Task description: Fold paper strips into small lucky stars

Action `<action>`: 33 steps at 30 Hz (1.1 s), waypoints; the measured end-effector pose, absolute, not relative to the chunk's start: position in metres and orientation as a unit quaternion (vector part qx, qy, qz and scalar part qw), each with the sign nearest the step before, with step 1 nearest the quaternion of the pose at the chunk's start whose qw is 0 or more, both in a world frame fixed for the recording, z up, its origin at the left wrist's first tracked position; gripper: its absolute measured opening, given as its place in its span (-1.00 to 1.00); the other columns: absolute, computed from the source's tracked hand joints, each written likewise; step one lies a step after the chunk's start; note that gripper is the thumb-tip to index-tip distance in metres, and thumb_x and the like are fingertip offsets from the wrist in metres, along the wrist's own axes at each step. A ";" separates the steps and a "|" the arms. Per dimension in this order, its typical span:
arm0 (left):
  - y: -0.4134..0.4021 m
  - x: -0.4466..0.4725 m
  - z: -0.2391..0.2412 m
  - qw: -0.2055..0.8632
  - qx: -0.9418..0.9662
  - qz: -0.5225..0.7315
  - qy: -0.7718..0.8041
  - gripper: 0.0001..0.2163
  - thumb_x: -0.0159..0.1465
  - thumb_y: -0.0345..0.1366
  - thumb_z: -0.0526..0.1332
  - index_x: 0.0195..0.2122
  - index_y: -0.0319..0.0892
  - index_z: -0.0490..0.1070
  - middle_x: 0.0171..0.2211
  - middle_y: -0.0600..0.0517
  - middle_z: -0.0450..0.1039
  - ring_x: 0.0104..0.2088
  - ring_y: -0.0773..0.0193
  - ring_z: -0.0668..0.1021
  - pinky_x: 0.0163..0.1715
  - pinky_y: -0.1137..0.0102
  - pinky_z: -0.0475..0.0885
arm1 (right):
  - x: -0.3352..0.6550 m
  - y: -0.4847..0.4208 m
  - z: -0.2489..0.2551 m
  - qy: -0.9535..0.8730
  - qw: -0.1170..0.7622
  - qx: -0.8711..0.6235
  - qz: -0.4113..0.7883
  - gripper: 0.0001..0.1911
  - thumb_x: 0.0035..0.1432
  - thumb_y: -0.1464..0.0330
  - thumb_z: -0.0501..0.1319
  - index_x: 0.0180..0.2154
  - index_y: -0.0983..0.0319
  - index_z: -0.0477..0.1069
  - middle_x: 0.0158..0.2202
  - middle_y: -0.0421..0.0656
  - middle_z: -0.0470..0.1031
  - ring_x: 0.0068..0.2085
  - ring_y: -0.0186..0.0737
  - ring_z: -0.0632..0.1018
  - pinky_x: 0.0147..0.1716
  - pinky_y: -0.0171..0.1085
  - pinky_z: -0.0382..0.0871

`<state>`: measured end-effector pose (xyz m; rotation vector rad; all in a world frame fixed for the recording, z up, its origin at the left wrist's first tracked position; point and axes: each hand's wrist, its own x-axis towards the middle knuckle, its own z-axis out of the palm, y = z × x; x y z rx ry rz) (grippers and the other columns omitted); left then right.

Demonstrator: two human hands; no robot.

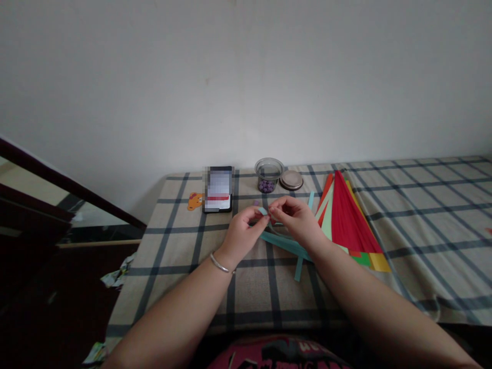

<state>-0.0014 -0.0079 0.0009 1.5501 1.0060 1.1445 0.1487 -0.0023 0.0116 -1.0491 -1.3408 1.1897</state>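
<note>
Over the middle of the table, my left hand [248,228] is pinched closed on a narrow light blue paper strip [263,210], part of which shows between its thumb and index finger. Right beside it, my right hand [294,218] also pinches at the strip, thumb against index finger; its grip hides the exact fold. A pale length hangs in a loop below the fingers. Under my right hand and wrist lie more light blue paper strips [282,244], one sticking out toward me. A tiny purple piece [256,203] rests behind my left hand.
A clear tub [269,171] holds small purple pieces, with its round lid [291,179] beside it. A phone [218,189] stands left, by an orange bear cutout [194,201]. Fanned red, green, orange and yellow strips [349,220] lie right on the checked tablecloth [172,256].
</note>
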 end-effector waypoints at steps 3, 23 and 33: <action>-0.004 -0.002 -0.001 0.523 0.543 0.525 0.394 -0.87 0.20 -0.26 0.22 -0.33 -0.21 0.44 -0.43 0.05 0.51 -0.34 0.33 0.54 -0.25 0.43 0.41 | 0.153 0.001 0.012 -0.539 0.520 -0.443 0.492 -0.71 -0.03 0.12 0.28 -0.43 0.22 0.39 -0.51 -0.23 0.40 -0.50 -0.36 0.35 -0.50 -0.34 0.21; -0.006 -0.007 0.002 0.494 0.601 0.465 0.422 -0.82 0.24 -0.18 0.11 -0.37 -0.18 0.35 -0.67 0.20 0.19 -0.67 0.45 0.26 -0.63 0.53 0.24 | 0.159 0.002 0.013 -0.602 0.462 -0.484 0.437 -0.73 0.11 0.16 0.15 -0.28 0.23 0.40 -0.46 -0.20 0.39 -0.46 -0.33 0.37 -0.49 -0.34 0.23; -0.011 -0.008 0.006 0.301 0.763 0.356 0.448 -0.80 0.22 -0.18 0.16 -0.42 -0.18 0.45 -0.67 0.18 0.13 -0.64 0.43 0.21 -0.61 0.47 0.02 | 0.164 -0.009 0.028 -0.744 0.362 -0.505 0.247 -0.82 0.08 0.24 0.21 -0.43 0.22 0.40 -0.54 -0.20 0.37 -0.52 -0.33 0.34 -0.54 -0.33 0.16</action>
